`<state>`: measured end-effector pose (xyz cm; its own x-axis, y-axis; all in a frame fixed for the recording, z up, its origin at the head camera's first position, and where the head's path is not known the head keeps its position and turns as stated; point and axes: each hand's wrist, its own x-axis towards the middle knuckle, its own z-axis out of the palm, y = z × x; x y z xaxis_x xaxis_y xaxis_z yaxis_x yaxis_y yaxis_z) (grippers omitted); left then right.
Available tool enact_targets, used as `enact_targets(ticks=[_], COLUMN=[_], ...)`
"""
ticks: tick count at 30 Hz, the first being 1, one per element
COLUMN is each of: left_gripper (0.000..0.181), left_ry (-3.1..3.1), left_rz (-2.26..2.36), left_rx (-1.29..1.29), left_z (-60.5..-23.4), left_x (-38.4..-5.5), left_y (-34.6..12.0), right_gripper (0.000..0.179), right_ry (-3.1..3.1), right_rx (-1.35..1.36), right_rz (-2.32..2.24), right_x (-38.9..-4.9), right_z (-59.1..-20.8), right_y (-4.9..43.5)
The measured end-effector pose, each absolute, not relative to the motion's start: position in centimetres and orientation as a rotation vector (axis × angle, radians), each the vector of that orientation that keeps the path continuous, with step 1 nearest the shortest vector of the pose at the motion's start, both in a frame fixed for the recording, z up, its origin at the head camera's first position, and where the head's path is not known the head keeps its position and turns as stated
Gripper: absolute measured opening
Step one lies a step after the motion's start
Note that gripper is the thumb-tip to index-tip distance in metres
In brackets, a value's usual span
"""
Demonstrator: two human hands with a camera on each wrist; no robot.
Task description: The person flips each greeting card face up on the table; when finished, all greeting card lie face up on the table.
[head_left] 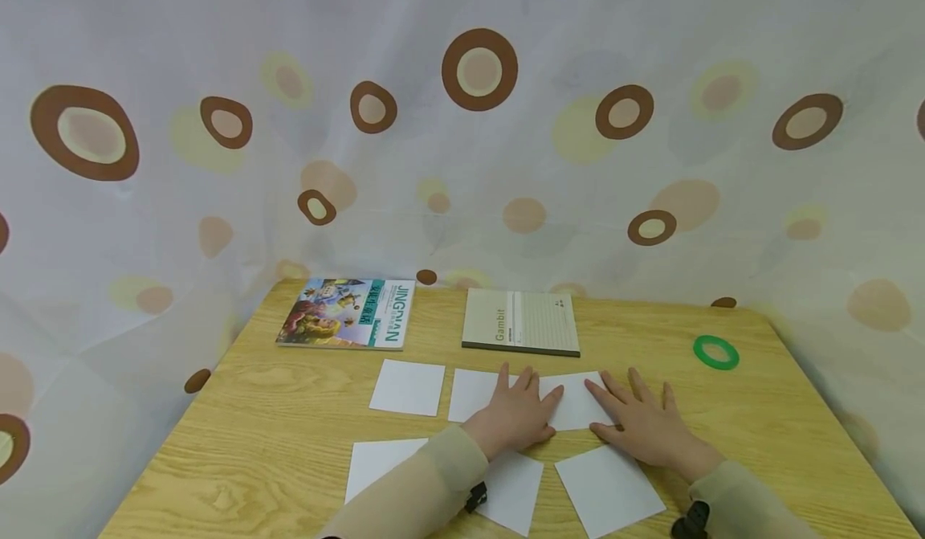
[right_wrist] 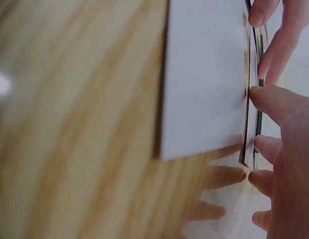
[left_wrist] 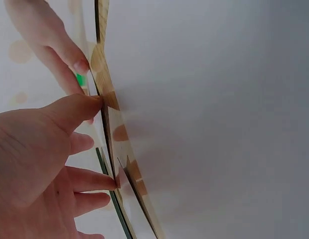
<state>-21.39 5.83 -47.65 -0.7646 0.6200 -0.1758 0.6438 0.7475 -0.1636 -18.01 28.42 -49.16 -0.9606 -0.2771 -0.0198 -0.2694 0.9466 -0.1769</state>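
Note:
My left hand (head_left: 516, 414) lies with spread fingers over the middle card (head_left: 470, 392) of the back row, its index finger and thumb at the left edge of the right-hand white square card (head_left: 573, 402). On that card's right side rest the extended fingers of my right hand (head_left: 645, 425). In the right wrist view, the fingertips of the right hand (right_wrist: 294, 164) are at the card's edge, with the left hand (right_wrist: 286, 32) beyond. Another white card (head_left: 408, 386) lies at the left of this row.
Nearer me are more white cards: one (head_left: 607, 491) below the right hand, another (head_left: 513, 491) partly under the left sleeve, and a third (head_left: 376, 463) beside it. A picture book (head_left: 347, 314), a Gambit notebook (head_left: 520, 322) and a green tape roll (head_left: 716, 353) lie farther back.

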Motion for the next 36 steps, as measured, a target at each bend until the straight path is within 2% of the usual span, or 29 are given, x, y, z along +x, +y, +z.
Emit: enact_targets(ticks=[11, 36], left_gripper=[0.05, 0.048], left_ry=[2.847, 2.794], left_rz=[-0.251, 0.106], left_rx=[1.081, 1.263], left_z=[-47.7, -47.9], left_x=[-21.2, -22.0], left_y=[5.3, 4.3], right_gripper=[0.062, 0.058], right_ry=[3.029, 2.991], right_rx=[-0.414, -0.375], right_rz=[-0.375, -0.634], right_x=[-17.7, -18.3], right_z=[-49.1, -48.7], right_y=[28.6, 28.9])
